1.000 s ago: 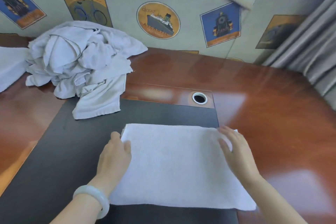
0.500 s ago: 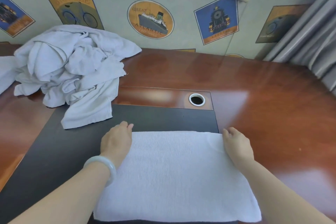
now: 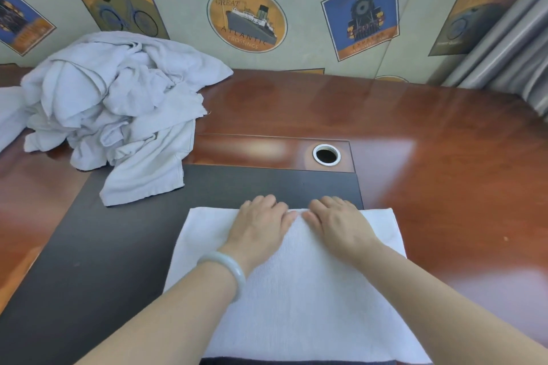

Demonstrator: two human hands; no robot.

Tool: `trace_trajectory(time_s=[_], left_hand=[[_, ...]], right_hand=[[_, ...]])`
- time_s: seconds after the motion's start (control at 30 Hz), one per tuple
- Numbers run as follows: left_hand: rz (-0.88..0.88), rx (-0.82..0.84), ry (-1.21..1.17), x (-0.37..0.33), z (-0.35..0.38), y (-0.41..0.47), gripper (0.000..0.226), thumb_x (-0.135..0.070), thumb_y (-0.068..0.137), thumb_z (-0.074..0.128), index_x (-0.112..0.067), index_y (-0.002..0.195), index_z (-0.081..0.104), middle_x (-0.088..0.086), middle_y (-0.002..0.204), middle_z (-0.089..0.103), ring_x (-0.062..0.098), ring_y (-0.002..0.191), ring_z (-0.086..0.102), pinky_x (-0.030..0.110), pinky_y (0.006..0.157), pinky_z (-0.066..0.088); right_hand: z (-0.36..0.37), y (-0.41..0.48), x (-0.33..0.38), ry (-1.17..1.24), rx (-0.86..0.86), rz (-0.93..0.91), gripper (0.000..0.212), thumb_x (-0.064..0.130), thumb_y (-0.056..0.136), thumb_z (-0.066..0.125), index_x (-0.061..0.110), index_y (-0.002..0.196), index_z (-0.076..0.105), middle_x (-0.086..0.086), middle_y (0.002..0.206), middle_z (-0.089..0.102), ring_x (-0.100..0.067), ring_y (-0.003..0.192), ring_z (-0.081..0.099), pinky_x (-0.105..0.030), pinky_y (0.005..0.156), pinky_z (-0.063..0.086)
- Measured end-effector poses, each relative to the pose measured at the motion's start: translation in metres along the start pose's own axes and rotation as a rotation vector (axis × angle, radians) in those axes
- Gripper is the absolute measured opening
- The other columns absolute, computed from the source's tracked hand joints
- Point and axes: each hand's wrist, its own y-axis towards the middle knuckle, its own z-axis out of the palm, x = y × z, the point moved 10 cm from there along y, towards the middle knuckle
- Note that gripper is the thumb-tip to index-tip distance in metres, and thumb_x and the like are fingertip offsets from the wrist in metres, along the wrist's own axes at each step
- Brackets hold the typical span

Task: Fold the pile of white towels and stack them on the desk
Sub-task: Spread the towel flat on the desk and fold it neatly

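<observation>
left hand [image 3: 261,225]: palm down on the far edge of the flat towel [image 3: 296,299], mid-width. Fingers bent, tips go over the edge and out of sight. Pressing or pinching the hem: can't tell.
right hand [image 3: 341,225]: same pose, just beside the left one. Thumbs nearly touch, with a thin gap between them. Fingertips are hidden too, so grip can't be told.
bracelet [image 3: 228,268]: pale bangle on the left wrist, sitting over the towel.
forearms: both lie across the towel from the near side, converging toward its far edge.
flat towel: white, spread smooth as one rectangle directly in front of the person. Far edge straight, near edge at the bottom of the frame.
black mat [image 3: 103,261]: dark inset under most of the towel. The towel's right side overhangs it onto the wood.
desk [image 3: 444,163]: glossy red-brown top with glare patches on the right.
cable hole [image 3: 326,154]: metal-ringed, in a wood panel just beyond the mat, apart from the towel.
towel pile [image 3: 118,115]: crumpled white heap at far left against the wall. One corner droops onto the mat, well apart from the flat towel.
loose cloth [image 3: 9,115]: white, at the left frame edge, touching the pile.
wall [image 3: 247,18]: grey paper with ship, bicycle and locomotive prints.
curtain [image 3: 519,53]: grey folds, far right.
</observation>
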Motion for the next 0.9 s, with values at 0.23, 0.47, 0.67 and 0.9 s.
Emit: trace_trajectory(time_s=[0.23,0.47,0.67,0.9], left_hand=[[-0.041,0.147,0.031,0.004,0.008,0.008,0.036,-0.038,0.104,0.013,-0.025,0.085,0.041,-0.007,0.085,0.042,0.022,0.093,0.050,0.034,0.083,0.034],[-0.084,0.250,-0.001,0.011,0.014,-0.010,0.084,-0.053,0.083,-0.013,-0.035,0.149,0.037,-0.007,0.154,0.037,0.019,0.143,0.029,0.044,0.117,0.018],[-0.112,0.302,-0.006,0.023,0.018,-0.011,0.076,-0.049,0.091,-0.011,-0.033,0.152,0.033,-0.005,0.163,0.020,0.017,0.151,0.014,0.038,0.123,0.007],[-0.247,0.280,0.121,0.023,-0.009,-0.044,0.062,-0.055,0.097,-0.001,-0.038,0.156,0.000,-0.004,0.165,-0.009,0.028,0.151,-0.014,0.063,0.113,-0.014]], right_hand=[[0.002,0.017,-0.012,0.131,0.060,0.227,0.029,0.024,0.104,0.027,0.016,0.086,0.049,-0.004,0.095,0.061,-0.028,0.093,0.055,-0.036,0.076,0.039],[0.004,-0.018,-0.040,-0.051,0.099,0.280,0.065,0.047,0.091,-0.001,0.028,0.119,0.054,0.007,0.128,0.049,-0.017,0.135,0.036,-0.044,0.116,0.014],[0.014,-0.024,-0.078,0.025,0.199,0.445,0.049,0.040,0.102,0.017,0.030,0.147,0.034,0.005,0.157,0.025,-0.018,0.150,0.011,-0.057,0.120,0.001],[-0.015,-0.073,-0.037,-0.073,0.043,0.528,0.064,0.060,0.098,0.010,0.033,0.156,0.016,0.002,0.165,0.010,-0.034,0.151,-0.001,-0.073,0.108,0.002]])
